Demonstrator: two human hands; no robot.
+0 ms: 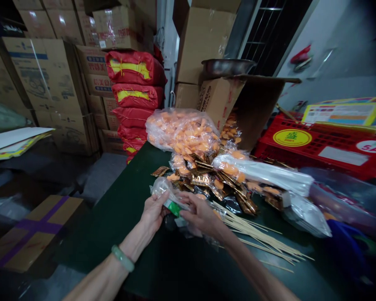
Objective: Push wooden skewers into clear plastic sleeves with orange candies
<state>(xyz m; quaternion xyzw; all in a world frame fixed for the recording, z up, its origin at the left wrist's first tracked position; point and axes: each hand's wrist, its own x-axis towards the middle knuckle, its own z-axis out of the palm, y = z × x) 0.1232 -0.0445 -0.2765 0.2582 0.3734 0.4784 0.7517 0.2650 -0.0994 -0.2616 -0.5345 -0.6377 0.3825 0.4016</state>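
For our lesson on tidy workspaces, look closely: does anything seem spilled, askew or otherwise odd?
Nothing looks clearly damaged. The thin sticks lie fanned out loosely on the green table, some apart from the bunch, and the brown-gold packets lie jumbled at odd angles. That looks untidy, though perhaps just work in progress.

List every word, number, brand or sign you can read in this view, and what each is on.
"5A": white oval label on the red crate.
Too blurred to read surely: green character on the crate's yellow oval; print on the stacked cartons and open carton.
Too small: gold packets; green label on the held clear plastic.
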